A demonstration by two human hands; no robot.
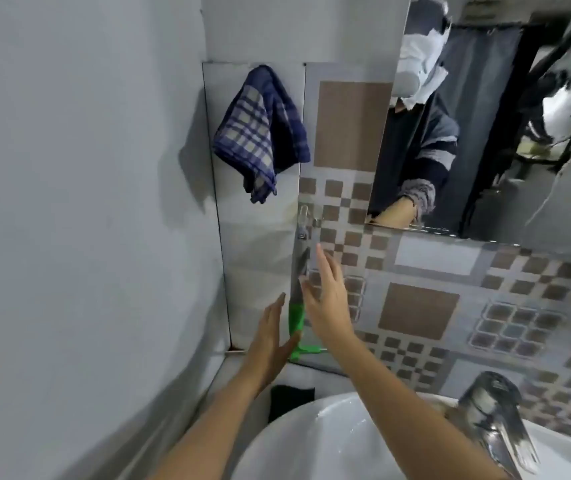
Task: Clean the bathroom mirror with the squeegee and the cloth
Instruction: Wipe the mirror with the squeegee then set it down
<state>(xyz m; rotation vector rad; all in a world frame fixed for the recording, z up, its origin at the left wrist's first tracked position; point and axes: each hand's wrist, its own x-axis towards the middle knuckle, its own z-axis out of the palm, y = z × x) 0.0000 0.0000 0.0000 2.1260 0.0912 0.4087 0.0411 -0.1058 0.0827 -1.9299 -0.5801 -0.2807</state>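
A squeegee (296, 318) with a green handle hangs upright from a hook in the wall corner above the sink. My left hand (272, 336) is open just left of the green handle, fingers apart. Just right of the handle is my right hand (327, 303), also open and raised flat; I cannot tell whether it touches the squeegee. A blue checked cloth (260, 133) hangs on the wall above, well clear of both hands. The mirror (485, 116) fills the upper right and reflects a person's sleeve and hand.
A white sink (311, 441) lies below my arms, with a chrome tap (495, 417) at the right. Patterned brown and grey tiles (415, 306) cover the wall under the mirror. A plain grey wall (69, 202) closes off the left side.
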